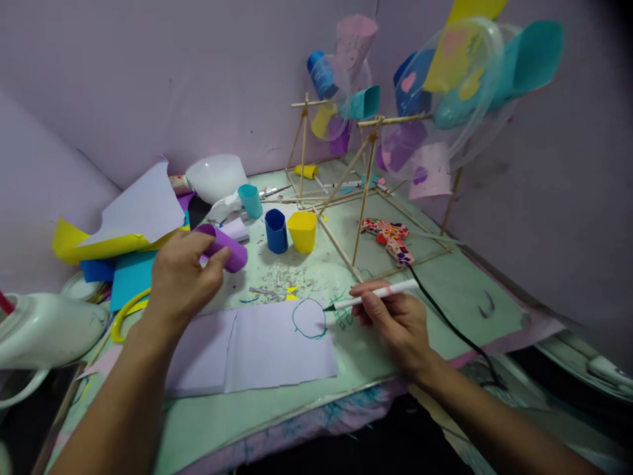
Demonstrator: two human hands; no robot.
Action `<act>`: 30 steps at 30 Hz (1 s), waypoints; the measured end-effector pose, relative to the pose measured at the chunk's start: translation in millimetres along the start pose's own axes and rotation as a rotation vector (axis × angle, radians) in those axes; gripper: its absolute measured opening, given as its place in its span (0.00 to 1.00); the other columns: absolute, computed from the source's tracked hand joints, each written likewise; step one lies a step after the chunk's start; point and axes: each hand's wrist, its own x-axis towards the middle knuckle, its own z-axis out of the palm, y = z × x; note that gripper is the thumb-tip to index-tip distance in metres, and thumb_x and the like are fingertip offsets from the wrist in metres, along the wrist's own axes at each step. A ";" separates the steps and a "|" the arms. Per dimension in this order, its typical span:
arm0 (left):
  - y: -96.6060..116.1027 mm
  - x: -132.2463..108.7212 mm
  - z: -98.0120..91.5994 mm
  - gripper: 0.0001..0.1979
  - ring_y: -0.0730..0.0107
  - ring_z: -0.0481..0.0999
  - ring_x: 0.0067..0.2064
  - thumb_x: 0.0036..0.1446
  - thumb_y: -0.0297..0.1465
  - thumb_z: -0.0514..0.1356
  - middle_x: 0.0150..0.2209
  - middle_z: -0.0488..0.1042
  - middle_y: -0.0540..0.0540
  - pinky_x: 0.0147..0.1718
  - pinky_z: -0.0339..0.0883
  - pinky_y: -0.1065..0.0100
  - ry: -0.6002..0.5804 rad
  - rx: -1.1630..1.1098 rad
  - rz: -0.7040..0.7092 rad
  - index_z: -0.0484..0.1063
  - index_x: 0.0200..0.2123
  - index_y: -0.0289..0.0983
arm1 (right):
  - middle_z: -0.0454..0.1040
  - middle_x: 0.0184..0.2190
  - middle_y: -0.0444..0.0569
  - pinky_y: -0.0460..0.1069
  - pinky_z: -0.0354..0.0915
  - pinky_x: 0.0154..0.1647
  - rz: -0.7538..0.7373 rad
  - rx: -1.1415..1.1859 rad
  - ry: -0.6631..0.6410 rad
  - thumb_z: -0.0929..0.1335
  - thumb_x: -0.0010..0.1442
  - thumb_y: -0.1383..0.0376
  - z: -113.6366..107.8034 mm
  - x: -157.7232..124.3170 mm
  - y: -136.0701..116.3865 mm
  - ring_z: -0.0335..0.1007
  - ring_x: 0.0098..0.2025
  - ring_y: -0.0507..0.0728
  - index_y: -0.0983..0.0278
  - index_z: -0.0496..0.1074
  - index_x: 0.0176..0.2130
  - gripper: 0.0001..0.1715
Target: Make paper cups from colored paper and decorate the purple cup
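My left hand (186,270) pinches a purple paper cup (231,251) by its rim, tilted on its side above the table. Between the fingers of my right hand (393,316) is a white marker (380,291) with a dark green tip. That tip is at the right edge of a green circle drawn on a pale lilac paper sheet (277,356), which has a crease across it. Beyond the sheet stand a blue paper cup (275,232), a yellow paper cup (302,232) and, farther back, a teal paper cup (250,201).
Two stick-framed wheels with coloured cups, the nearer wheel (459,92) larger, rise at the back right. A floral glue gun (388,239) lies under the nearer frame, its black cord crossing the right side. Paper sheets (143,204) and a white jug (54,330) are at left.
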 end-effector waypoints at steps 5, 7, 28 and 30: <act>32.1 -14.7 11.4 0.08 0.65 0.69 0.31 0.54 0.30 0.59 0.25 0.68 0.49 0.32 0.64 0.63 0.124 -0.100 0.097 0.64 0.24 0.40 | 0.69 0.18 0.43 0.42 0.60 0.15 0.008 0.021 -0.077 0.64 0.61 0.61 5.9 -6.0 3.9 0.63 0.16 0.49 0.65 0.71 0.28 0.13; 35.7 -20.2 15.4 0.08 0.63 0.70 0.32 0.54 0.29 0.59 0.26 0.69 0.48 0.33 0.64 0.62 0.172 -0.116 0.135 0.63 0.25 0.40 | 0.70 0.20 0.44 0.43 0.60 0.16 -0.049 -0.036 -0.133 0.64 0.61 0.63 6.9 -7.2 5.6 0.63 0.17 0.48 0.65 0.71 0.27 0.13; 32.7 -32.5 22.5 0.07 0.60 0.72 0.33 0.52 0.30 0.59 0.24 0.70 0.50 0.34 0.63 0.59 0.168 -0.079 0.116 0.65 0.24 0.42 | 0.72 0.22 0.45 0.43 0.58 0.15 -0.082 -0.167 -0.163 0.63 0.61 0.66 7.3 -6.6 4.0 0.62 0.16 0.47 0.65 0.69 0.23 0.15; 32.9 -32.4 22.6 0.07 0.60 0.72 0.33 0.52 0.29 0.59 0.24 0.70 0.49 0.34 0.63 0.59 0.172 -0.083 0.118 0.65 0.23 0.42 | 0.71 0.22 0.45 0.43 0.58 0.14 -0.067 -0.173 -0.145 0.63 0.61 0.66 7.1 -6.6 4.2 0.62 0.16 0.47 0.65 0.70 0.24 0.15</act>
